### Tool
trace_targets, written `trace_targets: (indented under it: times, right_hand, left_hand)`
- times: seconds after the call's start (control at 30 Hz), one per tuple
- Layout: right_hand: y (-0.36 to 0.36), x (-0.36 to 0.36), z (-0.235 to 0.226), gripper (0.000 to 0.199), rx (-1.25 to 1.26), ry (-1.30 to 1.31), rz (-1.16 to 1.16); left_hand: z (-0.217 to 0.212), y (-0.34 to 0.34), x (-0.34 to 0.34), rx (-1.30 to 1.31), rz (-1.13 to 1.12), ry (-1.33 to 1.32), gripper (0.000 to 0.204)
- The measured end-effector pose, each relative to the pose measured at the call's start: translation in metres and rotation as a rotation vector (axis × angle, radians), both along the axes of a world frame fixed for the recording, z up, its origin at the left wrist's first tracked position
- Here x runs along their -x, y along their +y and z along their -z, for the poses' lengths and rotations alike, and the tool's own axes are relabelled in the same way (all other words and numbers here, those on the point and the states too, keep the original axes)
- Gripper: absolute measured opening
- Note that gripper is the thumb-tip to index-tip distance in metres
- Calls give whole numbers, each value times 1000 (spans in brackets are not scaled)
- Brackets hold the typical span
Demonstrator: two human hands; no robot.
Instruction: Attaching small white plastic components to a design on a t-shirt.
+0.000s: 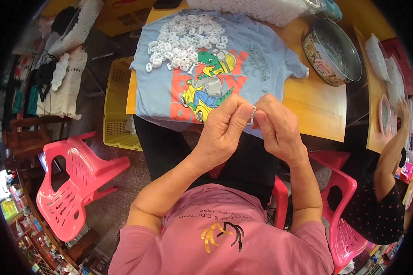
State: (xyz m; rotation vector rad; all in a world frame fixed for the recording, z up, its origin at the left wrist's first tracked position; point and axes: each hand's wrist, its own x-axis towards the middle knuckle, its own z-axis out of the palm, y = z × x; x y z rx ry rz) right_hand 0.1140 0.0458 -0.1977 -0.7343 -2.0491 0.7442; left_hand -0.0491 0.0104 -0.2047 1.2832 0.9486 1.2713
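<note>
My left hand (225, 126) and my right hand (277, 128) meet above the near edge of the table, thumbs and fingers pinched together. Between their fingertips shows a small white plastic piece (253, 114), mostly covered by the fingers. Beyond them a light blue T-shirt (153, 94) with a printed cartoon lies spread over the tabletop. A heap of white plastic pieces with two holes (183, 41) rests on its far left part. On the shirt's right part lie scattered small grey metal parts (255, 62), too small to make out.
A round tin (323, 68) of small grey parts stands on the wooden table (321, 107) at right. Clear bags of white pieces (270, 10) lie at the back. A yellow crate (119, 105) and pink chair (73, 178) are at left. Another person's arm (390, 151) is at far right.
</note>
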Motion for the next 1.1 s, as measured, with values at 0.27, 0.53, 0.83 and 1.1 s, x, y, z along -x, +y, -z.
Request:
trace_targets:
  times: [0.27, 0.53, 0.83, 1.1]
  right_hand:
    - [0, 1, 3, 15, 106, -17, -44]
    - [13, 13, -4, 20, 305, -21, -40]
    - [119, 43, 13, 17, -153, -267, 290]
    - [122, 63, 28, 14, -322, -519, 366]
  left_hand:
    - [-2, -2, 4, 60, 26, 17, 22]
    - [7, 7, 13, 99, -20, -5, 24]
    - [19, 11, 30, 122, -199, -304, 26]
    - [18, 6, 35, 131, -214, -341, 25]
